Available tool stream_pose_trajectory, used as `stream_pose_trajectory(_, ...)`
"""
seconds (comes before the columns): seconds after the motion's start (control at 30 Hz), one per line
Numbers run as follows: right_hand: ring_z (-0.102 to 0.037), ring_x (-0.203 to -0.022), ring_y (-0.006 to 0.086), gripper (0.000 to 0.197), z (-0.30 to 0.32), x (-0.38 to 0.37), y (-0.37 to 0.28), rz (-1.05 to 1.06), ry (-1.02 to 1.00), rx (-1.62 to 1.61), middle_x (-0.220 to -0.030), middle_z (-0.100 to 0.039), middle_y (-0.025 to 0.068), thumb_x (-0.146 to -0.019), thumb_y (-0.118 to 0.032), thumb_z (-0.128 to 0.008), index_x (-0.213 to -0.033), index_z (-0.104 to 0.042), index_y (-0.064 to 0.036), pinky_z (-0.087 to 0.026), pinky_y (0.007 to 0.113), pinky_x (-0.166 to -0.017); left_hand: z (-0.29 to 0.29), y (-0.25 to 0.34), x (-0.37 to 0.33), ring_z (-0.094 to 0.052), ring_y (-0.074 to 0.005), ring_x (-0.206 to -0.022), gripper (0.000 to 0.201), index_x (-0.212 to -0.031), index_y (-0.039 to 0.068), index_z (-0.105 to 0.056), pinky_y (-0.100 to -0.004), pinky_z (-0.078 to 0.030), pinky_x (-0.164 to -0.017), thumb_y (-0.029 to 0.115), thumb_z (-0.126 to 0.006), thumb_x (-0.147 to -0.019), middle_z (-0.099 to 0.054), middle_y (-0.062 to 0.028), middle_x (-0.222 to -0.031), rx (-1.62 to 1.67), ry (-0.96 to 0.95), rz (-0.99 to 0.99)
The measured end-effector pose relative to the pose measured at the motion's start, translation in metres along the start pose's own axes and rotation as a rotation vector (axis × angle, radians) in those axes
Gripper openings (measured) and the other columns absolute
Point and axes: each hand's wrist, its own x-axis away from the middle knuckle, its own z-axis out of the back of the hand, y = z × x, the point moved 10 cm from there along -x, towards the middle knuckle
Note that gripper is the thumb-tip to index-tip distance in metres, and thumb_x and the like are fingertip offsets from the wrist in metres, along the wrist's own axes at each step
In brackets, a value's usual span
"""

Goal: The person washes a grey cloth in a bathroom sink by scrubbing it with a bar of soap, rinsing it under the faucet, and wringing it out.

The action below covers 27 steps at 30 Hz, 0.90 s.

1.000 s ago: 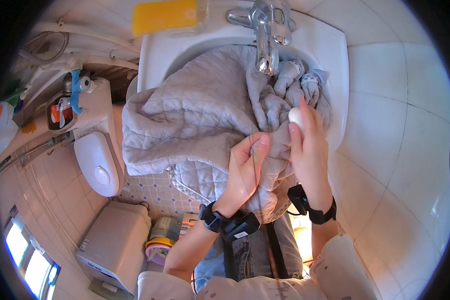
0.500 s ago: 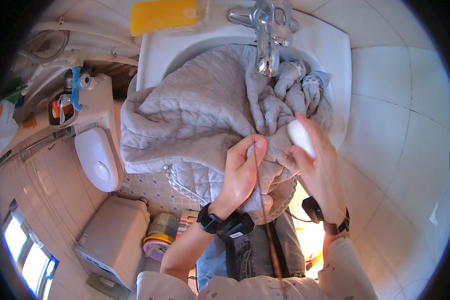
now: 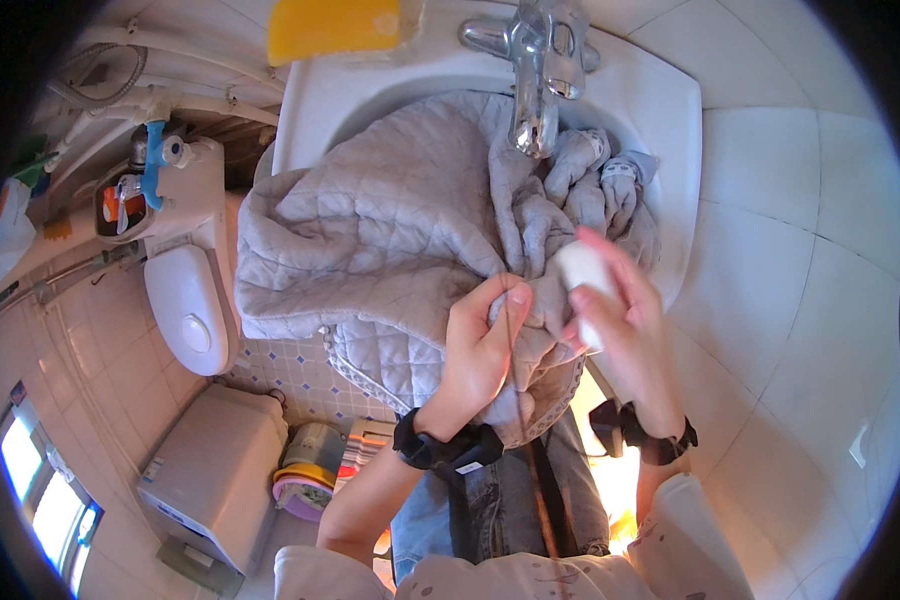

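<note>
A grey quilted cover fills the white washbasin and spills over its left and front edges, its wet-looking folds bunched below the tap. My left hand is closed on a fold of the cover near the basin's front, thumb on top. Just to the right, my right hand grips a white bar of soap, held against or just over the bunched cloth; whether it touches is blurred. A patterned trim edges the cover where it hangs down in front of my legs.
The chrome tap stands over the basin, with a yellow block-like object at its back left corner. Left of the basin are a toilet, a grey box-shaped appliance and stacked basins. A tiled wall rises on the right.
My right hand has moved slightly left and turned with the soap, showing more of the bar. My left hand keeps its hold on the cover. The view has shifted a little.
</note>
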Motion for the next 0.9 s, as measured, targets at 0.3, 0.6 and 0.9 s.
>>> stream_pose_trajectory(0.3, -0.058, -0.081, 0.0141, 0.038, 0.009, -0.007, 0.013, 0.032, -0.003, -0.219, -0.134, -0.037, 0.0106, -0.081, -0.004, -0.055, -0.119, -0.050, -0.0032, -0.051, 0.023, -0.054, 0.001, -0.003, 0.002, -0.037, -0.0034, -0.069, 0.015, -0.080, -0.001, -0.050, -0.0178, -0.033, -0.061, 0.009, -0.046, -0.090, -0.046, 0.0035, -0.071, -0.006, 0.003, -0.044)
stream_pose_trajectory(0.6, -0.060, -0.078, 0.0147, 0.031, 0.025, -0.015, 0.019, 0.028, 0.013, -0.264, -0.133, -0.038, 0.0104, -0.080, -0.003, -0.055, -0.112, -0.055, 0.0003, -0.050, 0.023, -0.055, -0.003, -0.002, 0.003, -0.037, -0.0039, -0.069, 0.016, -0.080, -0.001, -0.051, -0.0186, -0.033, -0.061, 0.010, -0.046, -0.090, -0.045, 0.0031, -0.070, -0.021, -0.001, -0.048)
stream_pose_trajectory(0.9, -0.059, -0.081, 0.0137, 0.031, 0.040, -0.015, 0.014, 0.004, -0.025, -0.176, -0.130, -0.043, 0.0114, -0.083, -0.006, -0.052, -0.113, -0.054, -0.0008, -0.048, 0.021, -0.057, -0.001, 0.002, 0.004, -0.038, -0.0046, -0.069, 0.016, -0.080, -0.002, -0.051, -0.0187, -0.034, -0.062, 0.010, -0.046, -0.090, -0.047, 0.0027, -0.072, -0.024, 0.016, -0.047)
